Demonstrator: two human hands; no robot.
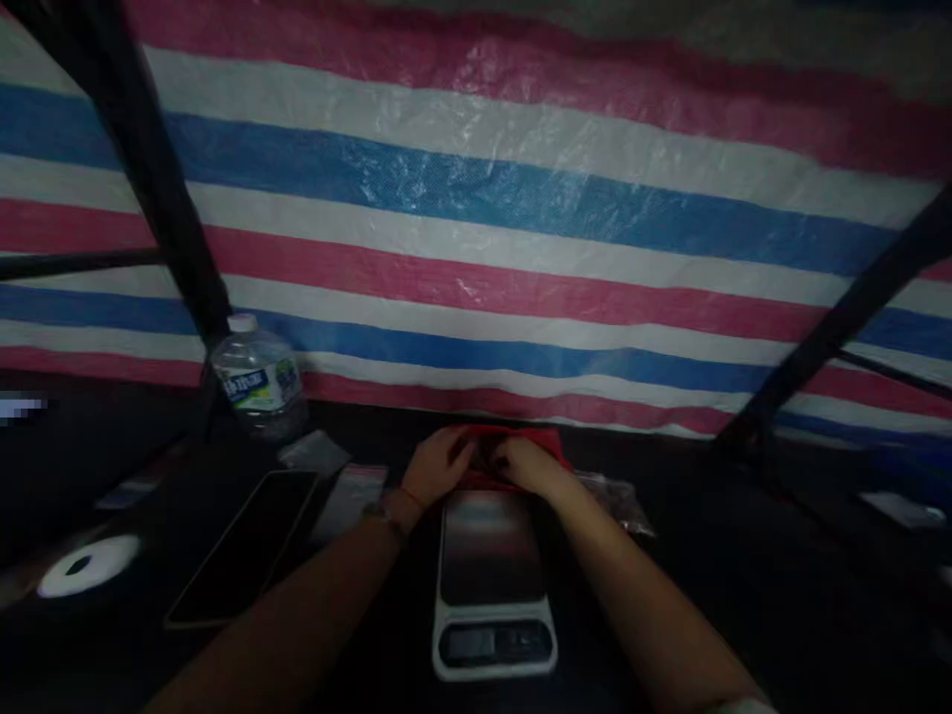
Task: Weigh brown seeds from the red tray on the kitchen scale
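Both my hands reach forward over a dark table to a red item [546, 438] that lies beyond a small digital scale [492, 585]. My left hand [437, 466] rests on its left part with fingers curled onto it. My right hand [527, 464] grips its middle, fingers bent. What exactly the red item is stays unclear in the dim light; it looks like a flat pouch or cloth. The scale has a shiny steel platform and a dark display facing me, with nothing on it.
A plastic water bottle [259, 380] stands at the back left. A dark phone [245, 555] lies left of the scale, beside clear sachets [349, 496]. A crumpled clear bag [621, 501] lies to the right. A striped tarp [521, 198] and black poles [149, 169] close off the back.
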